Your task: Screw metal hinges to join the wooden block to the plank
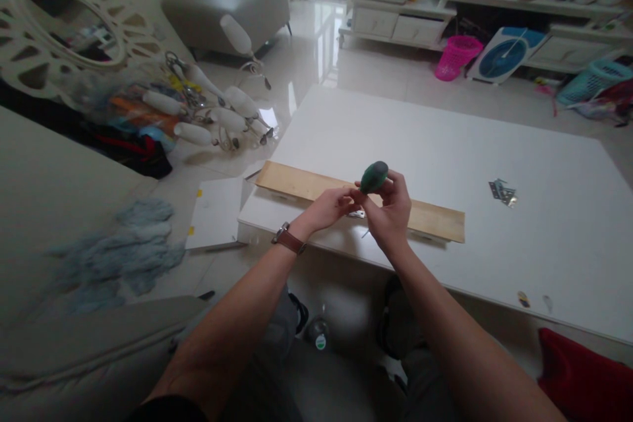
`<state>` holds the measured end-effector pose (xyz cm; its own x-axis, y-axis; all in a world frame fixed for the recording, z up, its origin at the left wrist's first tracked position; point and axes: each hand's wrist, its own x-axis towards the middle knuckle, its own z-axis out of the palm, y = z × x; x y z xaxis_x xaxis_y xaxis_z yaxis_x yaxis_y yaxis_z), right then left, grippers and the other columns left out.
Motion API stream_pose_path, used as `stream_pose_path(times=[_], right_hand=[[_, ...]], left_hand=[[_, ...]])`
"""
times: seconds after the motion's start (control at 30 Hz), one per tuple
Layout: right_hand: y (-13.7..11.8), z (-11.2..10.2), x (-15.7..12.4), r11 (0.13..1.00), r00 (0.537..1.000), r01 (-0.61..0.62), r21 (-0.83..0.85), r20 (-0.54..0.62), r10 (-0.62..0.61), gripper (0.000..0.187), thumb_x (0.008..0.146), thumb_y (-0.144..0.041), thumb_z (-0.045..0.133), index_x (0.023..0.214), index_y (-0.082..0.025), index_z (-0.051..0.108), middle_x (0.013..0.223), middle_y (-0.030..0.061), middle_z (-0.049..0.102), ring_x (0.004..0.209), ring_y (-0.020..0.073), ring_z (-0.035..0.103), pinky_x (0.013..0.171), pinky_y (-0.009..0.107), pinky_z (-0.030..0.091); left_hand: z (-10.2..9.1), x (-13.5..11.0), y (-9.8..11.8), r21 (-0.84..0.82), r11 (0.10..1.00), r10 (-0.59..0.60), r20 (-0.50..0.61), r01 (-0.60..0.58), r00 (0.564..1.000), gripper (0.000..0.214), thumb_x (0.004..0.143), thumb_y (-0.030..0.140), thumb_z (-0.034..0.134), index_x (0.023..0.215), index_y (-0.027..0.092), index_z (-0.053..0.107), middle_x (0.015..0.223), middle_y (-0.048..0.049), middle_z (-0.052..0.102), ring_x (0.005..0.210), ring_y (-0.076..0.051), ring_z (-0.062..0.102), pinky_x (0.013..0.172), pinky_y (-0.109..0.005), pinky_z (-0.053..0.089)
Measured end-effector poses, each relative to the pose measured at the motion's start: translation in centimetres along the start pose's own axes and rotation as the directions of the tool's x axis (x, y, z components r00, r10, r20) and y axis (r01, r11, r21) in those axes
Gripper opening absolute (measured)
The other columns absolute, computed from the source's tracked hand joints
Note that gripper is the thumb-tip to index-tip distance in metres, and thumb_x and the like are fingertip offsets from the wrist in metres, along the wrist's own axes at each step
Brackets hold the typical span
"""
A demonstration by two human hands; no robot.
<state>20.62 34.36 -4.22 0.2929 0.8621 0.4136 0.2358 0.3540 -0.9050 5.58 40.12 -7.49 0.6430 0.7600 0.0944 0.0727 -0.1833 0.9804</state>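
Note:
My right hand point(393, 211) is wrapped round a screwdriver point(374, 177) with a green and black handle, held above a long wooden board point(297, 182). Close against it, my left hand point(336, 204) has its fingers drawn together near the screwdriver; whatever they pinch is hidden. Below the hands a small piece of metal hardware point(357, 214) shows at the board's near edge. A thin bluish shaft-like piece point(366, 234) lies just left of my right wrist. The board rests along the near side of a large white tabletop point(395, 125).
Loose metal hardware point(504, 192) lies on the tabletop to the right, with two small flat pieces near its front edge. A white box-like piece point(212, 214) and a lamp with several white shades point(227, 105) are at left. A bottle point(319, 333) stands between my feet.

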Motion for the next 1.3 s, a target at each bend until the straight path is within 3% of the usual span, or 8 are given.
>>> stream_pose_path(times=[0.2,0.4,0.5,0.6,0.8,0.93,1.13,1.3], right_hand=[[-0.95,0.04,0.01,0.997,0.999,-0.004,0.074,0.051,0.001,0.037,0.090,-0.026,0.074,0.123,-0.029,0.058,0.111,0.0056,0.079,0.102,0.0248,0.077,0.090,0.045,0.062],[-0.11,0.15,0.26,1.000,1.000,0.016,-0.021,0.003,-0.016,0.044,0.082,-0.026,0.080,0.119,-0.030,0.058,0.097,-0.0018,0.069,0.088,0.0186,0.071,0.079,0.037,0.062],[-0.22,0.11,0.27,0.999,0.999,0.030,-0.029,-0.011,-0.030,0.042,0.083,-0.024,0.077,0.120,-0.030,0.058,0.090,-0.0029,0.068,0.084,0.0179,0.070,0.079,0.037,0.062],[-0.65,0.08,0.20,1.000,1.000,0.023,0.015,0.011,-0.024,0.042,0.087,-0.024,0.073,0.125,-0.029,0.057,0.096,-0.0002,0.073,0.090,0.0198,0.073,0.084,0.041,0.061],[-0.80,0.10,0.24,0.999,0.999,0.032,0.001,0.039,-0.032,0.042,0.084,-0.024,0.077,0.122,-0.030,0.058,0.105,0.0006,0.073,0.096,0.0203,0.073,0.081,0.038,0.061],[-0.56,0.13,0.40,1.000,1.000,0.027,-0.011,0.005,-0.027,0.041,0.081,-0.023,0.078,0.117,-0.030,0.059,0.093,-0.0034,0.068,0.085,0.0176,0.069,0.075,0.035,0.060],[-0.72,0.11,0.30,0.999,0.999,0.042,-0.017,0.001,-0.042,0.043,0.084,-0.022,0.073,0.122,-0.031,0.056,0.097,-0.0010,0.070,0.090,0.0195,0.070,0.078,0.037,0.058],[-0.66,0.03,0.26,0.999,0.998,0.051,-0.017,0.025,-0.051,0.040,0.085,-0.022,0.072,0.121,-0.030,0.057,0.102,0.0001,0.072,0.093,0.0199,0.071,0.080,0.038,0.059]], left_hand=[[-0.22,-0.04,0.40,0.011,0.999,-0.030,0.005,0.030,1.000,0.031,0.099,0.042,0.066,0.106,0.012,0.075,0.101,-0.0111,0.078,0.088,-0.020,0.073,0.082,-0.034,0.058],[0.31,0.26,0.08,-0.076,0.997,-0.013,-0.026,0.011,1.000,0.034,0.093,0.039,0.074,0.115,0.013,0.075,0.113,-0.0150,0.079,0.099,-0.023,0.074,0.085,-0.034,0.059],[0.27,0.20,0.30,-0.131,0.991,0.005,-0.015,-0.007,1.000,0.035,0.091,0.037,0.076,0.117,0.014,0.075,0.117,-0.0150,0.079,0.108,-0.025,0.073,0.092,-0.037,0.059],[0.08,0.09,0.58,-0.160,0.987,0.001,0.016,0.001,1.000,0.033,0.091,0.035,0.075,0.118,0.014,0.075,0.119,-0.0147,0.078,0.112,-0.025,0.073,0.098,-0.040,0.058],[0.25,0.19,0.24,-0.170,0.985,0.015,-0.013,-0.017,1.000,0.030,0.092,0.037,0.074,0.110,0.014,0.077,0.113,-0.0145,0.079,0.104,-0.025,0.074,0.096,-0.043,0.059],[0.43,0.23,0.21,-0.161,0.986,0.037,-0.033,-0.042,0.999,0.033,0.090,0.037,0.075,0.114,0.014,0.078,0.113,-0.0138,0.080,0.107,-0.026,0.074,0.097,-0.041,0.059],[0.11,0.12,0.56,-0.126,0.992,0.019,0.017,-0.017,1.000,0.029,0.093,0.031,0.071,0.115,0.015,0.078,0.117,-0.0136,0.079,0.113,-0.026,0.073,0.099,-0.041,0.057],[0.01,0.21,0.11,-0.079,0.997,0.009,-0.001,-0.009,1.000,0.023,0.093,0.030,0.070,0.107,0.013,0.078,0.110,-0.0131,0.080,0.104,-0.024,0.073,0.096,-0.040,0.058]])
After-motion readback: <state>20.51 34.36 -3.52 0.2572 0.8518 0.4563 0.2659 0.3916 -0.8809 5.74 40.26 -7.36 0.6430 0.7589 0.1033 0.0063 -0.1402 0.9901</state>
